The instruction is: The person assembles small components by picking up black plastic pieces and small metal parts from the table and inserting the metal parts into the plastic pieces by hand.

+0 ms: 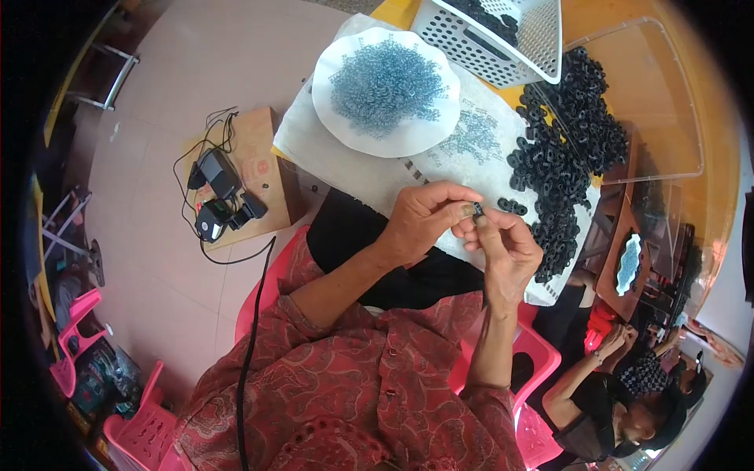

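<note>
Both your hands met above your lap, left hand (420, 220) and right hand (506, 251) pinched closed together on one small black ring (477, 209), beyond them loose black rings (561, 157) heaped on white cloth (377, 169), farther off a white plate (339, 118) of blue-grey springs (386, 82), white perforated basket (503, 39)

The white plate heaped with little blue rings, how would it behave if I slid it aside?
The white plate looks shallow, so the loose blue rings would probably spill if tipped. It likely slides easily and feels light, though the cloth underneath may bunch.
</note>
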`<state>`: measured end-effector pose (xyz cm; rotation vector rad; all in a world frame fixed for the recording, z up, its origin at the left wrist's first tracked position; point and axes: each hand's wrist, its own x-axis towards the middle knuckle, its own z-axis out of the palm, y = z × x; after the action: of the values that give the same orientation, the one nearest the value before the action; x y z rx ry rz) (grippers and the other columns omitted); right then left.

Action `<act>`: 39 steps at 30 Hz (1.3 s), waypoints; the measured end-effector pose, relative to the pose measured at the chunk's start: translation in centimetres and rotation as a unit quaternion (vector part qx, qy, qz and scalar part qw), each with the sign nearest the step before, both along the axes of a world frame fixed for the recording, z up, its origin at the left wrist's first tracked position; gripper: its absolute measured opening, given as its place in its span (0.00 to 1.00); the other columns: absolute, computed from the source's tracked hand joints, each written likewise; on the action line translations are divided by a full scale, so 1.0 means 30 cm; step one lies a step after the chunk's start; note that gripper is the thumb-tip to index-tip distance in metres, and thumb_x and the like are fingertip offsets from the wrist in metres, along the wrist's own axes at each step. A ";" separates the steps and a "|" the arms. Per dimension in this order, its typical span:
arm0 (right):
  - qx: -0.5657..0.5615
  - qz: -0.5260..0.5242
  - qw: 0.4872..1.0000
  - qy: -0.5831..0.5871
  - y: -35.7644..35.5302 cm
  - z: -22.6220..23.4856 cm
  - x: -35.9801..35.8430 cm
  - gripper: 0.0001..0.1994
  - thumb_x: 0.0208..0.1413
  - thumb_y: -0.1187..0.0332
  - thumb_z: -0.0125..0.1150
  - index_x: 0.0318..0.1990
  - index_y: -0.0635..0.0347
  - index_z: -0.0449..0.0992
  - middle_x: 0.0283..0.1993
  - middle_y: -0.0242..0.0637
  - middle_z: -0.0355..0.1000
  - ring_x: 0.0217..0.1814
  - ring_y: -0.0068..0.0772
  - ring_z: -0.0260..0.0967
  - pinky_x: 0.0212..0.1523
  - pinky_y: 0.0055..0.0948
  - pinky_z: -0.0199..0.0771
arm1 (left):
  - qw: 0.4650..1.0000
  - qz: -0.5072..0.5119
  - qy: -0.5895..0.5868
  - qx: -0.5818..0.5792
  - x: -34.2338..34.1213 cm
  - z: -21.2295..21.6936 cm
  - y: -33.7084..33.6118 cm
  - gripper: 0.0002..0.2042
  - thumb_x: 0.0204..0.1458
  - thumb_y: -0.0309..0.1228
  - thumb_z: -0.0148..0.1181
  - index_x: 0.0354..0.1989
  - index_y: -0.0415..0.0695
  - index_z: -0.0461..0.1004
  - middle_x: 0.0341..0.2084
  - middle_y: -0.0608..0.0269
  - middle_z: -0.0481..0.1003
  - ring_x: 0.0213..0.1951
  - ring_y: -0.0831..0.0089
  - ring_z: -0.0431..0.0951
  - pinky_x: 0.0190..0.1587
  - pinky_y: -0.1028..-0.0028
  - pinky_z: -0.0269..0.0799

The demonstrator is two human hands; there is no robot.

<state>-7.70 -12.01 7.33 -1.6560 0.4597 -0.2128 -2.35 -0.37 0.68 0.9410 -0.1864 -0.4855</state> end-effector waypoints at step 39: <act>0.257 0.053 0.965 0.003 -0.081 -0.074 0.007 0.07 0.59 0.72 0.56 0.37 0.69 0.74 0.28 0.43 0.75 0.25 0.27 0.74 0.26 0.23 0.75 | 0.996 -0.042 0.065 -0.048 0.019 -0.015 0.015 0.10 0.56 0.20 0.52 0.45 0.34 0.75 0.27 0.63 0.75 0.27 0.80 0.74 0.31 0.79 0.72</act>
<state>-7.49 -14.45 5.10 -1.1661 0.3897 -0.0045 -1.79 0.08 0.22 0.8061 -0.1310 -0.6093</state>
